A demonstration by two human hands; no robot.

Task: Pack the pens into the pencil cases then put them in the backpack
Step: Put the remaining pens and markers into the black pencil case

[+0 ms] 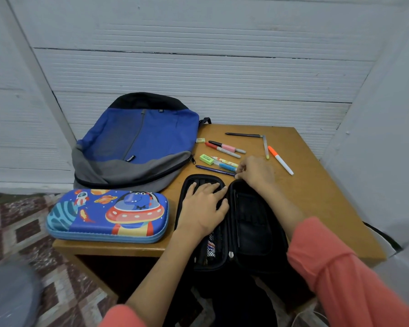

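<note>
L hand (202, 206) lies flat, fingers spread, pressing the left half of the open black pencil case (253, 223). R hand (255, 172) is past its far end, fingertips bunched at the near tips of the purple pen (213, 169) and blue pen (227, 166); can't tell which it's pinching, if either. The other pens lie loose on the table (316, 185), right of the backpack (139, 140).

Risks as I see them:
- A grab at two tips at once prob drags the wrong pen or sends the neighbours rolling.
- The case seems to overhang the near table edge. If L hand lifts, it could tip off w/ its contents.
- The orange marker (280, 160) sits out near the right edge, so a sleeve brush could knock it off.
</note>
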